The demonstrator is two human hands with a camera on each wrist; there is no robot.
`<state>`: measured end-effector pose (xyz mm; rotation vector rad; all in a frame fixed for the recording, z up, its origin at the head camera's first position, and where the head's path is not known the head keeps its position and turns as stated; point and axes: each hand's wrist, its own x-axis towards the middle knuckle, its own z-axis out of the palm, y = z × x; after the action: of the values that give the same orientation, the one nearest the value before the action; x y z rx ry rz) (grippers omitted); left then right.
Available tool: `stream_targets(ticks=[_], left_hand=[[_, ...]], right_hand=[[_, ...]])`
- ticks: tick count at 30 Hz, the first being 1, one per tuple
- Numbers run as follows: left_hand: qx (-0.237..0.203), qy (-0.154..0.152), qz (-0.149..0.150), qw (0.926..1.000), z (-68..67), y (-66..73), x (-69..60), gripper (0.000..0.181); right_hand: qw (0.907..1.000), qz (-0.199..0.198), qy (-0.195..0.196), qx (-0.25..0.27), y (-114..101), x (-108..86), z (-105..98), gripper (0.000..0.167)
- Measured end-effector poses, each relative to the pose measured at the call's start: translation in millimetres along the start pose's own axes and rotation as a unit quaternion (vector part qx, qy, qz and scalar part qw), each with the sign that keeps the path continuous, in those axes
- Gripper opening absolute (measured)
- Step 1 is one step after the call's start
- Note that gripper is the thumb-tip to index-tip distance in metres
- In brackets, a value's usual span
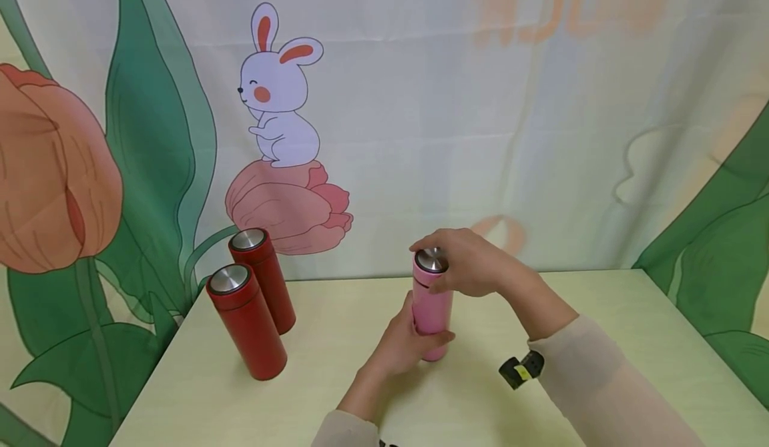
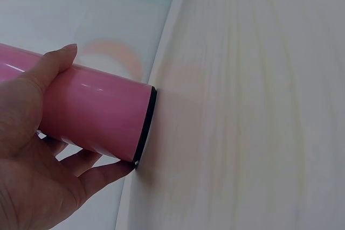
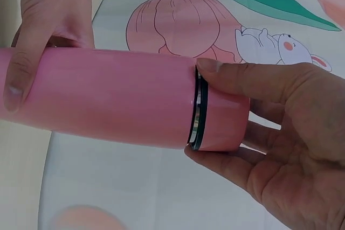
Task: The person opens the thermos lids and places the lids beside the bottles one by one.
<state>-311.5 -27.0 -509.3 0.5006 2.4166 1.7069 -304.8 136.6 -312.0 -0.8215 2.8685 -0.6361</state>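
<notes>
Far left, a big orange tulip (image 1: pixel 57 173) loomed on the cloth (image 1: pixel 408 167) behind the table (image 1: pixel 336 367). Then, on the table's left side, two red flasks, both silver-topped: the front one (image 1: pixel 255 333) partly covered the back one (image 1: pixel 270 287), and whether they touched, you couldn't tell. Above the table's far edge, a white rabbit (image 1: pixel 282 100) sat printed on a pink bloom (image 1: pixel 282 200). Over the middle of the table, the left hand (image 1: pixel 402 343) had its grip low, thumb on one side, fingers curled round the other. And what did it hold? The pink flask (image 1: pixel 434 313), upright, its black base (image 2: pixel 146 126) right at the tabletop, contact hard to call! Up top, the right hand (image 1: pixel 468 263) pinched the lid (image 3: pixel 226 122), thumb by the seam, fingers opposite, a silver-and-black band (image 3: pixel 198 111) showing there. Over the table's right part, a small black device (image 1: pixel 521 369) sat by a pale sleeve (image 1: pixel 601 373), and beyond that edge, green leaves (image 1: pixel 721 253).
</notes>
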Motion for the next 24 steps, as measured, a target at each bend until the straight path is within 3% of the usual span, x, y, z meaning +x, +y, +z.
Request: stream_targets(ticks=[14,24], left_hand=[[0.002,0.005,0.0,1.0,-0.2,4.9,0.6,0.079],[0.008,0.007,0.008,0.9999,0.8,1.5,-0.4,0.076]], right_hand=[[0.998,-0.02,-0.005,0.059,8.6,0.2,0.2,0.06],[0.9954,-0.033,-0.01,0.09,15.3,-1.9,6.5,0.076]])
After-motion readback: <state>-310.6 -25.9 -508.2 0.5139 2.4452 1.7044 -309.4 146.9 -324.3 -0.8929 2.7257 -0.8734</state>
